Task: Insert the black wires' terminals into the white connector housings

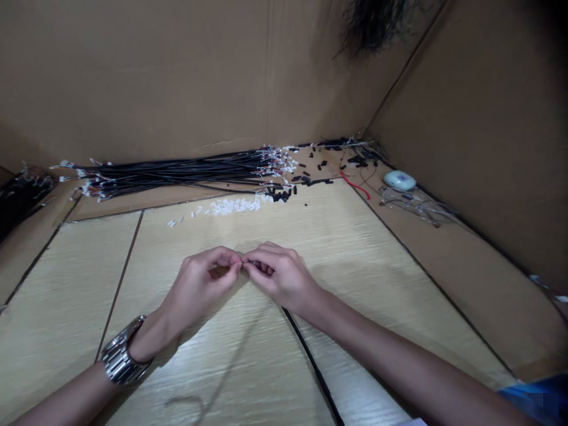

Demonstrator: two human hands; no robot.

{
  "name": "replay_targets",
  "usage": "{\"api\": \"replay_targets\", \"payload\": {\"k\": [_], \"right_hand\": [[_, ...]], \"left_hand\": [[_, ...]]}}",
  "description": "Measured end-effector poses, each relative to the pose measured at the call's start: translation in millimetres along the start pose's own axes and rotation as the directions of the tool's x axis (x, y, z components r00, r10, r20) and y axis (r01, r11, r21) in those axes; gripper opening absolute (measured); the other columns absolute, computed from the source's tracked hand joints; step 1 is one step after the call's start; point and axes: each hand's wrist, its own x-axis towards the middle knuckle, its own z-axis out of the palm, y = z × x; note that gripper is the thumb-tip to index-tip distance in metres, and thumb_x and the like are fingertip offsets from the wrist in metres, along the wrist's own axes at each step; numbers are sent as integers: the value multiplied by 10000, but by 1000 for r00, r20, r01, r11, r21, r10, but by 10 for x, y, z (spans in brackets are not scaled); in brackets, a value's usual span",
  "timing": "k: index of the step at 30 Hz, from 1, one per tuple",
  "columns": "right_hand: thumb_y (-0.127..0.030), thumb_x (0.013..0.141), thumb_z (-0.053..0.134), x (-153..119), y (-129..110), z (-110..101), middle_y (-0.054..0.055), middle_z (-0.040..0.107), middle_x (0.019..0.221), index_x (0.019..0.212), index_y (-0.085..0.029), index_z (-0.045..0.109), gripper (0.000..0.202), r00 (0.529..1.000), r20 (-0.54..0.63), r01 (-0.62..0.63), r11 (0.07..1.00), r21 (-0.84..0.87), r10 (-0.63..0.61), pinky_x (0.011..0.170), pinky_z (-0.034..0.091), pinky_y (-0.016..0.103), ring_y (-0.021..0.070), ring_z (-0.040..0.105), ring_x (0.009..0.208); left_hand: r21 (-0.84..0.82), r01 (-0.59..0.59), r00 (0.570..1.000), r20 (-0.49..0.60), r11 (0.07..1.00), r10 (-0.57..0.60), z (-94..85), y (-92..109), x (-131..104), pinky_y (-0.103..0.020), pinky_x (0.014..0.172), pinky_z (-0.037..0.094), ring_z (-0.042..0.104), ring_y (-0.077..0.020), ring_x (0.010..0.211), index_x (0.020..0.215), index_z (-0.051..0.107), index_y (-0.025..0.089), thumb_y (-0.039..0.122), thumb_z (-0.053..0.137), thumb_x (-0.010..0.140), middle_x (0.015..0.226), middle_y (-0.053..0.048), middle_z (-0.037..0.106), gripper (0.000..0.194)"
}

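Note:
My left hand [206, 276] and my right hand [277, 273] meet fingertip to fingertip above the middle of the wooden table [213, 355]. A black cable [310, 358] runs from under my right hand toward the front edge, and my right fingers are closed on its upper end. The thumb and forefinger of my left hand pinch at the same spot, on something too small to make out. A metal watch [125, 353] is on my left wrist.
A bundle of black cables [177, 171] lies along the back, with white pieces [235, 205] and black pieces [280, 194] before it. At the right are a red strip [355, 186], a pale oval object [399, 180] and loose wires. Cardboard walls [177, 71] enclose the table.

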Motion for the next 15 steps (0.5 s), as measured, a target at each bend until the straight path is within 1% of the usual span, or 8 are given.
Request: {"api": "replay_targets", "payload": {"k": [3,6,10,15], "right_hand": [[-102,871,597,8,15,19,22,618,717,854,-147,710,123,1000,10,-3,1000,-5,3,654,413,250,144,548,696],[-90,851,611,26,41,32,5,601,688,827,-154,707,118,1000,3,-27,1000,12,27,626,399,239,131,532,662],[-82,832,620,40,46,24,-9,605,695,828,-155,686,99,996,-26,-84,995,58,85,582,387,213,102,507,608],[-95,823,630,25,-13,-6,-37,605,705,957,-185,657,163,990,-19,-139,983,119,142,546,381,188,81,482,565]], "left_hand": [[54,-3,1000,10,999,3,2,41,0,-231,647,506,651,-135,715,899,681,175,248,591,882,823,-17,719,118],[73,10,999,31,997,-13,2,82,-5,-236,675,499,651,-134,744,910,681,176,253,585,896,855,-17,719,124],[14,28,999,29,1000,-28,-17,95,-8,-232,666,504,640,-137,766,945,679,169,281,580,908,902,-33,711,154],[-74,38,998,54,997,-34,-65,98,15,-216,619,508,623,-126,719,931,670,162,297,587,905,860,-30,695,161]]}}
